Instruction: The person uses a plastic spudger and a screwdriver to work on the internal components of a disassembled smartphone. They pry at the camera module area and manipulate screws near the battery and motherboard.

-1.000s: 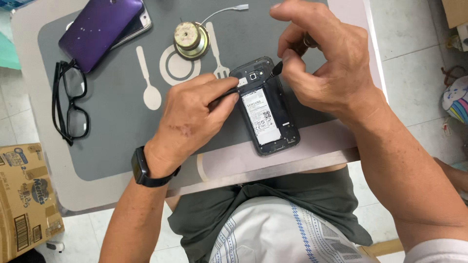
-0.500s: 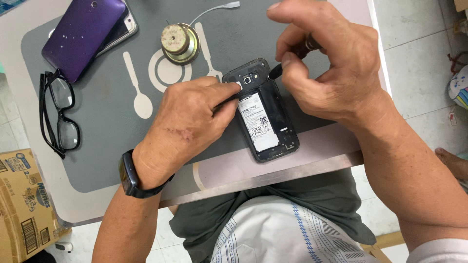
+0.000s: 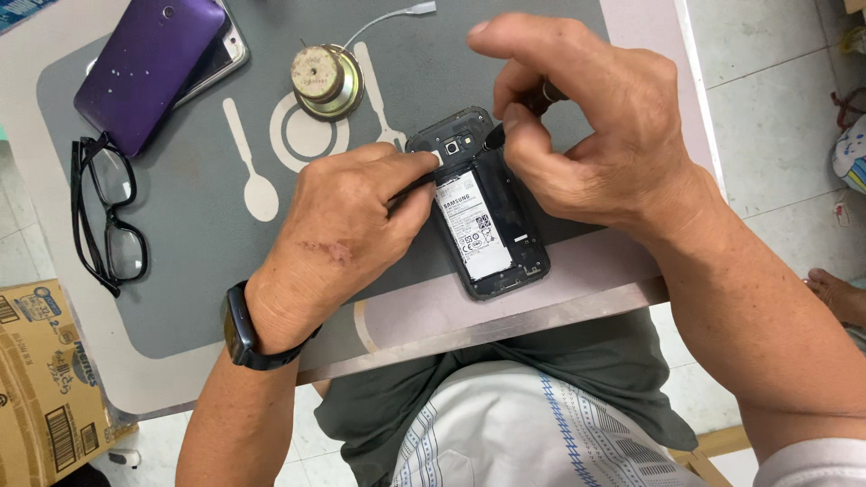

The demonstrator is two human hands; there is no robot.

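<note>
Head view is showing your left hand (image 3: 347, 239) curled over the left edge of an opened black phone (image 3: 483, 203), fingers closed around a thin dark tool (image 3: 410, 187) whose shaft is running under your knuckles toward the phone's upper left corner. Your right hand (image 3: 586, 135) is arching above the phone's top right, thumb and fingertips pinched on a dark-tipped tool (image 3: 496, 135) that is touching the phone just beside the camera lens. Both hands are closing in on the phone's top end, close together but not touching each other.

The phone is lying back-up with its cover off and the white-labelled battery (image 3: 474, 225) exposed, near the front edge of the grey placemat (image 3: 180, 261). Its long axis is running from upper left to lower right, camera end pointing away from you, charging end pointing toward your lap.

Compared with a second ago, the phone is sitting in the same spot on the mat at the same slant, and your grips are looking unchanged; everything is only shifting in view as your head moves.

Farther out, a round metal speaker (image 3: 320, 79) is resting on the mat's plate print, a purple phone (image 3: 149, 68) is lying at the far left corner, black glasses (image 3: 108, 216) are sitting at the left edge, and a cardboard box (image 3: 45, 379) is standing on the floor.
</note>
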